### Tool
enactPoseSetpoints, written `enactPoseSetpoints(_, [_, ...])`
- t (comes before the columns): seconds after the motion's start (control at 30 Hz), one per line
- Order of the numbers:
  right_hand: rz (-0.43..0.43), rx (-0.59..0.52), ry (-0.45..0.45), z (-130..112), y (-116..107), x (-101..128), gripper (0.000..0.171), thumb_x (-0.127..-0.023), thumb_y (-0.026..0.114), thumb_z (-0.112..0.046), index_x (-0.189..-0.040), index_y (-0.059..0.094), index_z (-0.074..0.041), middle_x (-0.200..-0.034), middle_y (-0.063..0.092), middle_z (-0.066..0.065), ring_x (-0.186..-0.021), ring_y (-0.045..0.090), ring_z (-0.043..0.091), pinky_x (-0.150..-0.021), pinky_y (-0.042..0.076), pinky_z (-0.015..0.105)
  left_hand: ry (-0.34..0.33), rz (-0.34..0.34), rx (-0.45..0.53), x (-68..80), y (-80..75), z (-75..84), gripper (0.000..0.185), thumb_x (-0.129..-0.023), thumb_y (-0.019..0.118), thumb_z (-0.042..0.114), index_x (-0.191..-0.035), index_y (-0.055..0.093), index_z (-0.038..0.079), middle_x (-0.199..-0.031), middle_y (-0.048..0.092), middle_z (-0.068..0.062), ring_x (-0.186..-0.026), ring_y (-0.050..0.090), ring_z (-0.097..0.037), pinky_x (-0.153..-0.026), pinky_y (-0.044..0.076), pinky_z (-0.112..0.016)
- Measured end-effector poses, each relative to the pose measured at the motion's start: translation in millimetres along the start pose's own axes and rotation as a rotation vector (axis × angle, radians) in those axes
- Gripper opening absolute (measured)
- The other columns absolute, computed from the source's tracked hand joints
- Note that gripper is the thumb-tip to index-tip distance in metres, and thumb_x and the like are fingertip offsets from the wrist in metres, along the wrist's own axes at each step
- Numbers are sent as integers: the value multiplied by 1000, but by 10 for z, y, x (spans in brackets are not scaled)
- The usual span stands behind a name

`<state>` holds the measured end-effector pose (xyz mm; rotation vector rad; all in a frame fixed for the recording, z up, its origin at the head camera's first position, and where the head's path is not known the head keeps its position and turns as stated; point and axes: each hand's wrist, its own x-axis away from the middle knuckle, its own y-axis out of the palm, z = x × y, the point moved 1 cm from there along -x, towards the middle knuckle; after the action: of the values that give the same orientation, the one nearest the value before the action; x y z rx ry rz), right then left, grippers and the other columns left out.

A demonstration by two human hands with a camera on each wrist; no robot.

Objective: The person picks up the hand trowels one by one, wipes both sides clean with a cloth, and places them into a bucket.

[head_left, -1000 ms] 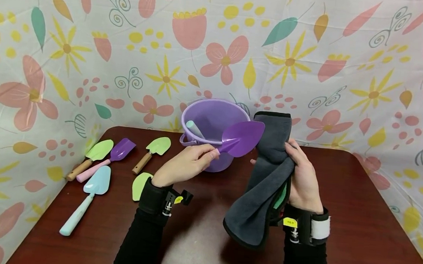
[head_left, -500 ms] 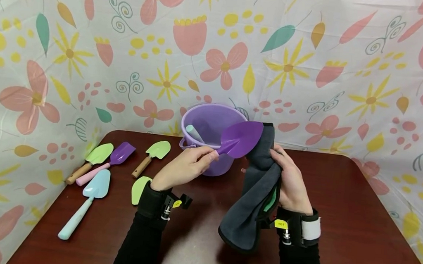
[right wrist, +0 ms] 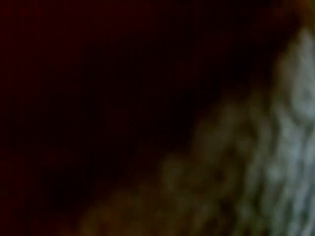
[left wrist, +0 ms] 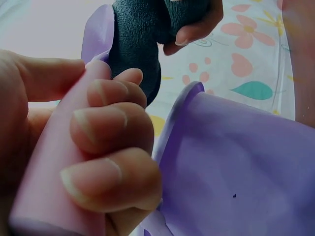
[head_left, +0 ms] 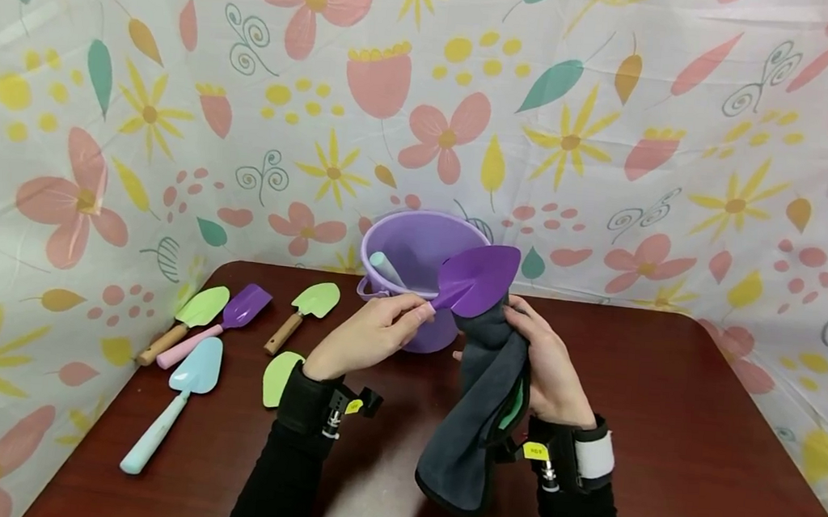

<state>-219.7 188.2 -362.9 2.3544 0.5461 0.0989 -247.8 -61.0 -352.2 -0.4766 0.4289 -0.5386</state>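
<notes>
Best hold the glossy purple leaf-shaped trowel steady before the lilac plastic bucket, at its three o'clock, with left hand curled round the pink handle. Press the dark-grey fabric cloth, gripped in the right hand, flat against the blade.

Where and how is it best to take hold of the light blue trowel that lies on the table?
By the middle of its handle, most likely from above and from the near side, gripping across it. The handle is long, slim and points to the near left, while the wide, flat blade lies farther away and offers less to wrap around.
</notes>
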Motion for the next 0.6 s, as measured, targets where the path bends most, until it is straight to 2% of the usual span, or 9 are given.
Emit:
enactPoseSetpoints(0.07, [17,12,0,0,3,8,33,-107,40,-18,-140,34,-14,-134,44,2,-109,60,16,-86,51,31,-12,0,2,1,-3,-5,27,-106,43,36,-108,61,16,-68,45,0,-59,45,-16,-65,42,-31])
enactPoseSetpoints(0.17, [-3,3,-1,-10,3,13,36,-108,38,-18,-143,33,-12,-139,41,6,-112,58,19,-88,51,34,-20,-5,-3,0,-5,-17,27,-106,43,35,-108,62,16,-69,45,0,-59,45,-16,-65,42,-31])
enactPoseSetpoints(0.3, [42,21,0,-34,-8,38,45,-107,40,-20,-149,22,-16,-148,28,3,-118,56,16,-91,49,34,-27,-14,-9,2,-13,-34,29,-106,43,35,-109,63,14,-69,46,-1,-60,45,-15,-65,42,-30])
enactPoseSetpoints(0.37, [53,33,-8,-39,-18,45,45,-107,40,-20,-147,21,-16,-146,28,3,-116,57,15,-91,49,31,-33,-16,-9,3,-16,-45,30,-106,43,35,-108,63,14,-69,46,-1,-60,45,-14,-65,41,-30])
enactPoseSetpoints(0.5, [-11,4,-46,-57,-38,37,31,-108,36,-17,-139,36,-11,-137,37,4,-110,59,18,-87,50,31,-39,-23,-10,4,-19,-59,31,-106,43,35,-110,64,12,-69,46,0,-60,45,-14,-67,41,-31])
enactPoseSetpoints(0.6, [-36,-12,-68,-68,-55,47,28,-109,34,-16,-135,43,-11,-139,35,4,-112,56,17,-89,48,29,-62,-31,-9,18,-27,-9,28,-106,43,30,-111,63,10,-69,45,0,-60,44,-13,-67,40,-30])
